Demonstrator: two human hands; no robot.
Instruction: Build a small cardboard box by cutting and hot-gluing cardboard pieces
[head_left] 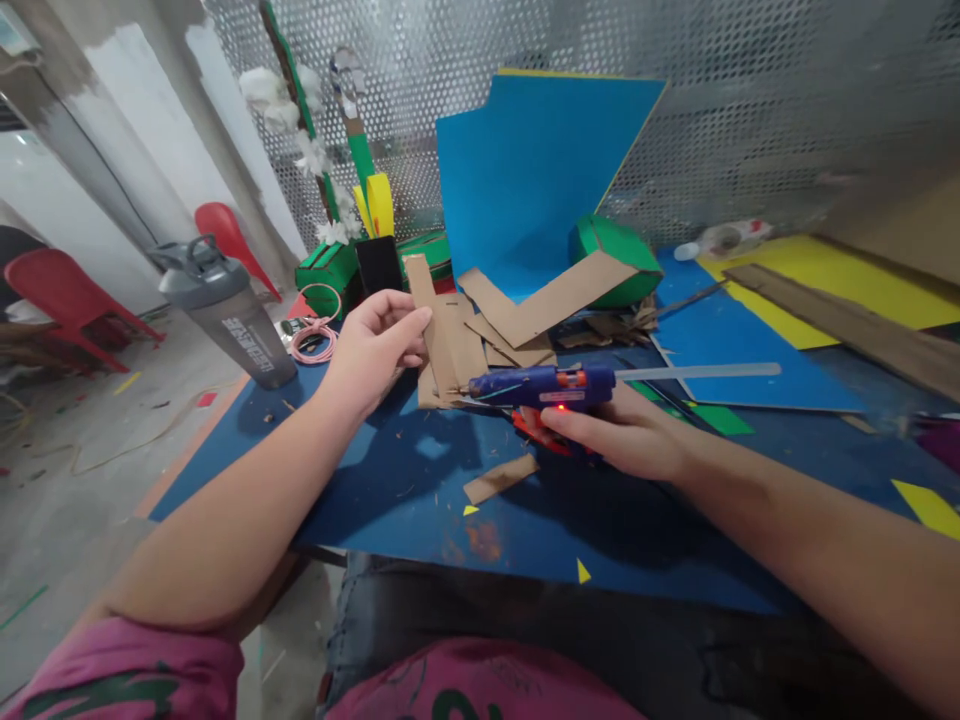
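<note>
My right hand (630, 430) is wrapped round a blue hot glue gun (517, 384), which points left with its red light lit. A long clear glue stick (697, 371) juts out of its back end. Between the thumb and fingers of my left hand (382, 340) is a narrow cardboard strip (421, 285), tilted upright. The gun's nozzle is close to the strip's lower end; whether they touch I cannot tell. Behind the strip stands a wider cardboard piece (461, 335). An L-shaped cardboard piece (525, 315) leans just to the right.
A grey shaker bottle (244, 325) stands on the blue table's left side, near a pink cable coil (313, 342). Blue board (532, 170) and a green box shape (615, 255) stand behind. A cardboard scrap (501, 478) lies in front; a plastic bottle (724, 240) lies back right.
</note>
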